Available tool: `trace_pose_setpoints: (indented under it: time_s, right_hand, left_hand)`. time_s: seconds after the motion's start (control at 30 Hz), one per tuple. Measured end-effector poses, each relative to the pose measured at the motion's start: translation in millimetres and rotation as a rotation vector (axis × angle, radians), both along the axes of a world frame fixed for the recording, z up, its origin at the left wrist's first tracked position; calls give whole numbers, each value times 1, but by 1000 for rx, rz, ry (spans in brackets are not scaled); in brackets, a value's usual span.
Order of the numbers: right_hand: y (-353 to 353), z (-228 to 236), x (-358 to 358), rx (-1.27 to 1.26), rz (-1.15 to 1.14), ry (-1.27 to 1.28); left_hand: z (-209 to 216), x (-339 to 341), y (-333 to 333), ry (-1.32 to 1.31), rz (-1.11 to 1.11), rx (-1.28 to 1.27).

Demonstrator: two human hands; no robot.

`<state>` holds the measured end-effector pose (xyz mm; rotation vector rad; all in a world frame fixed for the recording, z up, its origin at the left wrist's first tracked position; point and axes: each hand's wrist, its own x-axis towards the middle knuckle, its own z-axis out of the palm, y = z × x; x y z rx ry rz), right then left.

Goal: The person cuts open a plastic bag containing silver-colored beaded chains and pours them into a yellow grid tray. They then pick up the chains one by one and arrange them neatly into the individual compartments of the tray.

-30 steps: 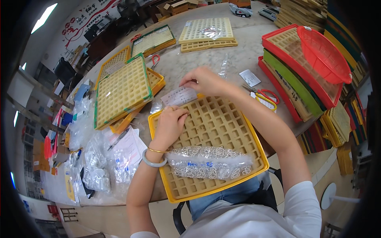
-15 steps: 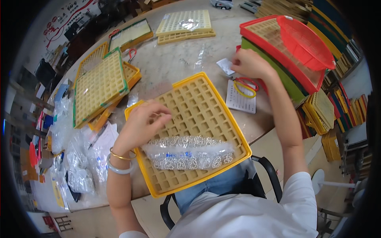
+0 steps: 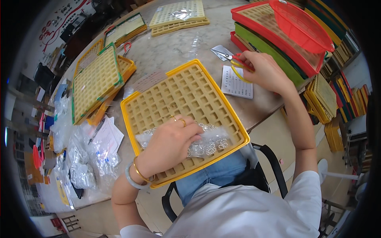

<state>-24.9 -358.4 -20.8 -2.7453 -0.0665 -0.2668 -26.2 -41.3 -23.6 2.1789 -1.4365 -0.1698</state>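
My right hand [image 3: 268, 72] is closed on a pair of scissors [image 3: 229, 57] with red and yellow handles. Their blades point left, slightly spread, above the table. A notepad [image 3: 237, 84] lies just below them. My left hand [image 3: 170, 139] is curled over a clear plastic bag [image 3: 212, 143] filled with small silver beads, gripping its middle. The bag lies across the near part of a yellow-rimmed tray [image 3: 194, 92] with rows of square hollows. The tray overhangs the table's near edge, above my lap. My left fingertips are partly hidden.
A stack of red and green trays with a red basket [image 3: 303, 29] stands at the right. Pale grid trays [image 3: 178, 14] lie at the back, more trays [image 3: 97, 85] at the left. Crumpled plastic bags [image 3: 81, 162] and papers [image 3: 107, 135] cover the left side.
My right hand has taken up the scissors from the notepad. My left hand has come down to the right onto the bead bag. The view has shifted slightly.
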Motion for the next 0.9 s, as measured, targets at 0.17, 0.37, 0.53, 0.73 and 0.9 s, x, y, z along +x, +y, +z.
trace_pose_setpoints:
  time_s: [0.17, 0.37, 0.53, 0.73, 0.9]
  right_hand:
    - [2, 17, -69, -36, 468, 81]
    - [12, 23, -97, -37, 499, 359]
    - [22, 10, -91, 22, 554, 310]
    - [35, 8, -84, -17, 537, 411]
    - [42, 8, -83, -45, 506, 422]
  left_hand:
    - [5, -4, -17, 98, 25, -29]
    - [-7, -7, -41, 114, -21, -113]
    - [-5, -9, -46, 80, -34, -152]
    - [0, -9, -51, 107, 18, -101]
    - [-1, -7, -54, 178, 59, -60]
